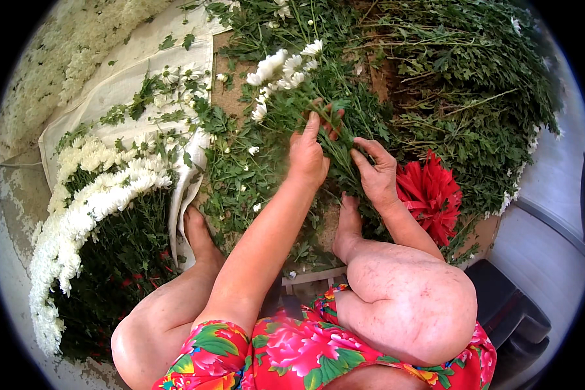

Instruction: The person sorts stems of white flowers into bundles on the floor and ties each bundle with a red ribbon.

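A small bunch of white chrysanthemums [291, 75] with leafy green stems slants across the middle, its blooms toward the upper left. My left hand [310, 153] is closed round the stems below the flower heads, thumb up along them. Lower down the same stems, my right hand [377, 170] pinches with thumb and fingers. Where the stem ends lie is partly hidden by leaves. Just beside my right wrist sits a bundle of red strips [430, 197].
Tied white chrysanthemums [114, 195] are stacked at the left by my knee. A large heap of leafy stems [448, 97] fills the upper right. Loose leaves [240, 188] litter the brown floor between my feet. A pale cloth [110, 97] lies at the upper left.
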{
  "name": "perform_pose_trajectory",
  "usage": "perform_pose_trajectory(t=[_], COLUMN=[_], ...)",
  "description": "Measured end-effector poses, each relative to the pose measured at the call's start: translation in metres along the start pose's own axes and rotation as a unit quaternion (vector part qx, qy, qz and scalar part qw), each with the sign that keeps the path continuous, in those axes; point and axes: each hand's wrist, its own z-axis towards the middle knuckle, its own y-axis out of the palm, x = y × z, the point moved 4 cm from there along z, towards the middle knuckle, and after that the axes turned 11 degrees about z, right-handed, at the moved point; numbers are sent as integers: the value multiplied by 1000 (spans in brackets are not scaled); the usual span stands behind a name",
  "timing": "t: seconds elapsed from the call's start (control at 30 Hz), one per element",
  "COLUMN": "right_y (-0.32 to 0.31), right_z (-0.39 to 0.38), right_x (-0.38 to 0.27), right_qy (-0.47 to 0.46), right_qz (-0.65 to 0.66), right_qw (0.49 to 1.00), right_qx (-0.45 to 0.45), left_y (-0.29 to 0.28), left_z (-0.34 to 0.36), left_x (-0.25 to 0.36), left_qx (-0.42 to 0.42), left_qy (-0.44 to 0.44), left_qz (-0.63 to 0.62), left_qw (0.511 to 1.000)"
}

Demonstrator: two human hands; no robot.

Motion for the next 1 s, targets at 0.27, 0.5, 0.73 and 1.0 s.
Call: perform_pose_trajectory(t=[0.27,0.5,0.73,1.0], right_y=[-34,-9,10,-2], right_z=[37,18,6,18], right_x=[27,4,2,3], right_qy=[-23,1,40,43], right_qz=[-211,-38,-7,-136], right_qw=[973,998,999,990], right_qx=[85,43,-17,5], left_y=[-15,-25,-22,-40], left_z=[10,14,8,3], left_x=[-4,0,0,4], left_qx=[57,68,57,12], left_qy=[-24,-12,-31,-56], left_qz=[1,37,-28,12], left_qw=[998,997,998,998])
